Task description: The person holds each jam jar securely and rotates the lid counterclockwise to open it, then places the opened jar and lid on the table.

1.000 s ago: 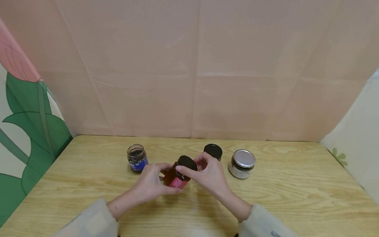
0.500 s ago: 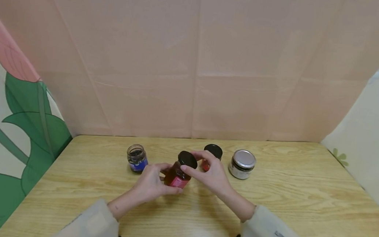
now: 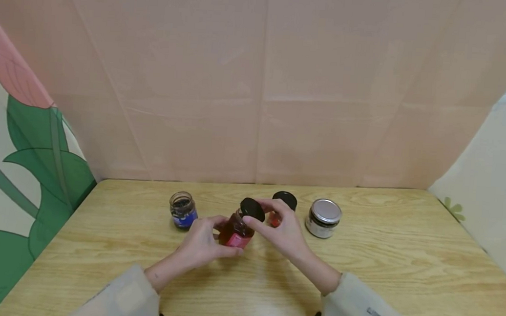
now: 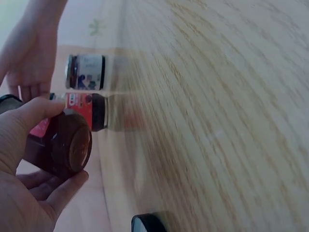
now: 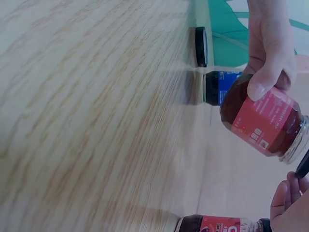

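Observation:
My left hand [image 3: 203, 242] grips a glass jar [image 3: 236, 231] of dark reddish contents with a pink-red label, held tilted above the table. Between the thumb and fingers of my right hand [image 3: 284, 231] is a black lid [image 3: 252, 209], raised off the jar's mouth and slanted. The right wrist view shows the jar's bare glass rim [image 5: 295, 145], with the lid's edge [image 5: 303, 165] just apart from it. Seen from the left wrist, the jar's round base [image 4: 79, 145] faces the camera, while the lid is mostly hidden.
An uncapped blue-labelled jar [image 3: 183, 212] stands left. Behind my right hand is a red-labelled jar with a black lid [image 3: 285, 199]; right of it stands a silver-lidded jar [image 3: 323, 218]. A loose black lid [image 5: 201, 47] lies on the wooden table [image 3: 396, 246].
The black lid has come up off the held jar, uncovering its glass mouth. My right hand has shifted slightly up with the lid; the left hand stays nearly in place.

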`<state>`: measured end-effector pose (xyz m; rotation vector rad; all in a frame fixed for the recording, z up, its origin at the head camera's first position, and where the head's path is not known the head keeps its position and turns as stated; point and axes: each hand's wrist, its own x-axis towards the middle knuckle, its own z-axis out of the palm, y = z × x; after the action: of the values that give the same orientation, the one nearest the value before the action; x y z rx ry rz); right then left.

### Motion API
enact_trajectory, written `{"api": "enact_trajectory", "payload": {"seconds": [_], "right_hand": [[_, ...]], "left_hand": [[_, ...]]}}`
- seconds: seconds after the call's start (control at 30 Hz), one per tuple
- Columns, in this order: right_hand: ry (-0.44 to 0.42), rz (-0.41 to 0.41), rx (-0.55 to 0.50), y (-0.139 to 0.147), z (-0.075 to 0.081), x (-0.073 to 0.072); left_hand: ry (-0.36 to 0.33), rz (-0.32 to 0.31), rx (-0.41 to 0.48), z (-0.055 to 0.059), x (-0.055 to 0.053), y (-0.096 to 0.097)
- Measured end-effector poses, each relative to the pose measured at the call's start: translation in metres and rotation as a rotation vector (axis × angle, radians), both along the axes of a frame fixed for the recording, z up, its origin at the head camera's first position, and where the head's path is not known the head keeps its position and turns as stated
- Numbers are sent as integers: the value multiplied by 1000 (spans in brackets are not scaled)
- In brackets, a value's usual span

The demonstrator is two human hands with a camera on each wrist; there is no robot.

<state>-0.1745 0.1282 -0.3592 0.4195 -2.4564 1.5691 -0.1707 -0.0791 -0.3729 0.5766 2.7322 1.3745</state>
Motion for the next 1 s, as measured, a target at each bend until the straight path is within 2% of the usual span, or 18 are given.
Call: {"api": "enact_trajectory", "payload": {"seconds": [0.13,0.3,0.47,0.67,0.87,1.0], "right_hand": [[-27,-10,-26,2,0,1],[-59,-8,-28,3,-1,2],[-72,11,-52,5,-4,2],[-134,54,-104,9,-7,5],[-211,58,-149,11,-10,6],[-244,69,-205,12,-12,6]], "left_hand": [[4,68,-10,-2,-1,1],[-32,136,21,-5,-3,2],[-68,163,84,-7,-5,3],[-78,177,109,-11,-7,2],[-123,238,127,-13,-10,3],[-112,272,122,-13,-13,6]]}}
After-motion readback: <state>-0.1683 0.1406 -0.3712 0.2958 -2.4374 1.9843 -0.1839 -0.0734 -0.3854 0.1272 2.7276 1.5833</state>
